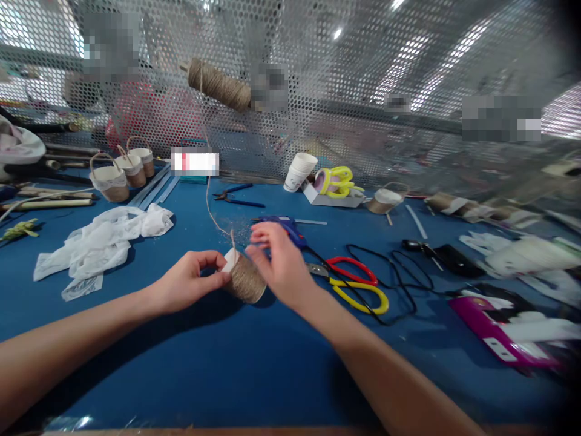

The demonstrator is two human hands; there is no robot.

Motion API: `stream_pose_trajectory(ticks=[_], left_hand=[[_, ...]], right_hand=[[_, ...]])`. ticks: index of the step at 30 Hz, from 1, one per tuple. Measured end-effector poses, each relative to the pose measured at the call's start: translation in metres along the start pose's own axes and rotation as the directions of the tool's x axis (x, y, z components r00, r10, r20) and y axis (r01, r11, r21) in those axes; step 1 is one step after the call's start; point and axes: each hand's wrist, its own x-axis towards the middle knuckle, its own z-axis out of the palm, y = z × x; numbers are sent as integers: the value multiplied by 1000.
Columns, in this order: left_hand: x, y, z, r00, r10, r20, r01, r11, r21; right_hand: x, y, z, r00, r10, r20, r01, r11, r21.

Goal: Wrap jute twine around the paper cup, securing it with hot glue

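Observation:
A paper cup (246, 280) wrapped in brown twine lies tilted just above or on the blue table. My left hand (193, 280) pinches its white rim between thumb and fingers. Close beside the cup's right side is my right hand (284, 266), slightly blurred, its fingers bent and apart with nothing seen between them. From the cup a strand of twine (209, 203) runs up to a twine spool (218, 83) hung on the perforated metal screen. Behind my right hand lies a blue glue gun (288, 229), partly hidden.
Scissors (358, 287) with red and yellow handles lie right, crossed by a black cord (411, 297). Blue pliers (238, 197), stacked white cups (300, 171) and a tray (333, 195) stand behind. Left are twine-wrapped baskets (110, 183) and crumpled plastic (97, 242); far right, a purple power strip (488, 333).

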Motion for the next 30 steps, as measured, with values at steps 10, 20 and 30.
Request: stream_pose_trajectory(ticks=[10,20,30], left_hand=[[4,-8,-2,997,-5,-81,7,1000,22],[6,-6,-3,999,2,-44,2,997,79],[0,-15,-3,991,48,-122,-38,996,78]], right_hand=[[35,94,-18,757,650,68,-582,717,-383],[15,44,-54,803,580,137,-589,808,28],[-14,-7,-61,886,364,286,-434,868,241]])
